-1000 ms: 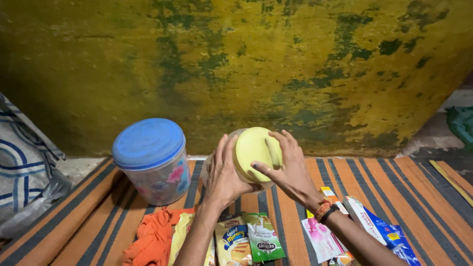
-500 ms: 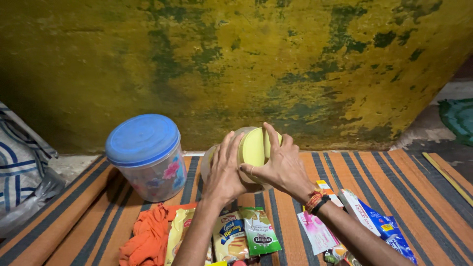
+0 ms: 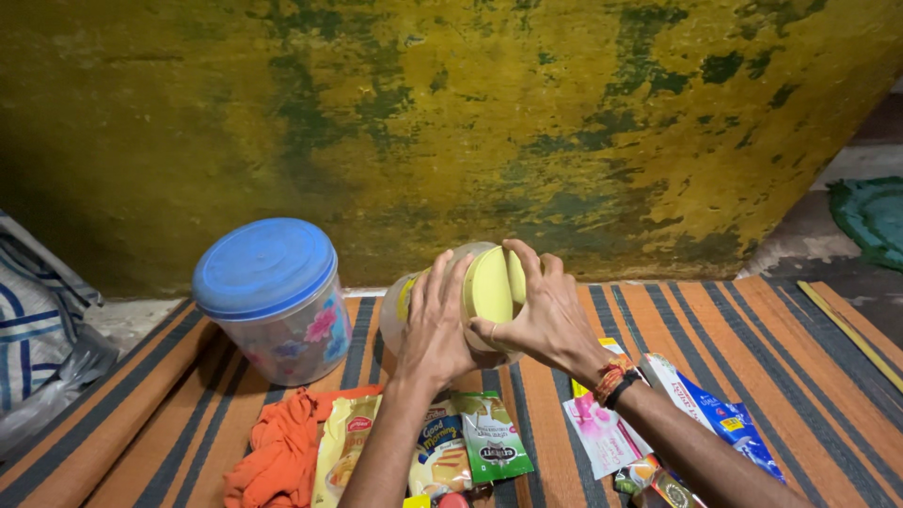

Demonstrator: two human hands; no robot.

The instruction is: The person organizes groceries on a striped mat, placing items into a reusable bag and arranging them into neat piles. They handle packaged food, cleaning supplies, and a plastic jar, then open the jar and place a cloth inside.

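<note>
Both hands are on the clear plastic jar (image 3: 414, 310), tipped on its side just above the striped mat (image 3: 734, 329). The left hand (image 3: 435, 329) wraps the smooth body, grip closed around it; the right hand (image 3: 541, 315) cups the pale yellow lid (image 3: 489, 287), fingers curled over its rim. Best to brace the body firmly and keep the lid square to the mouth, since slick plastic slips. Beside it stands a round tub with a blue lid (image 3: 268, 292); glossy snack packets (image 3: 466, 442) and an orange cloth (image 3: 282, 447) lie nearer.
</note>
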